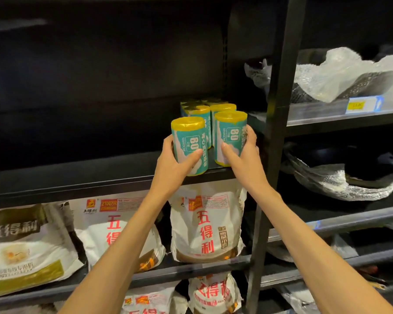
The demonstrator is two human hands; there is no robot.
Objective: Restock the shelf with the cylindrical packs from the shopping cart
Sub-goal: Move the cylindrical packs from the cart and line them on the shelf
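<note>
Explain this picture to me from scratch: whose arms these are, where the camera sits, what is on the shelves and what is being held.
There is no machine here. A person wears a camera on the head, so this single view looks forward and down along their own bare arms.

The left hand grips one teal cylindrical pack with a yellow top. The right hand grips a second pack of the same kind. Both packs are upright at the front edge of a dark shelf.

Behind them, more of the same packs already stand on that shelf.

On the shelves below sit large white food bags with red lettering. To the right, past a black upright post, lie dark items in crinkled clear plastic.
</note>
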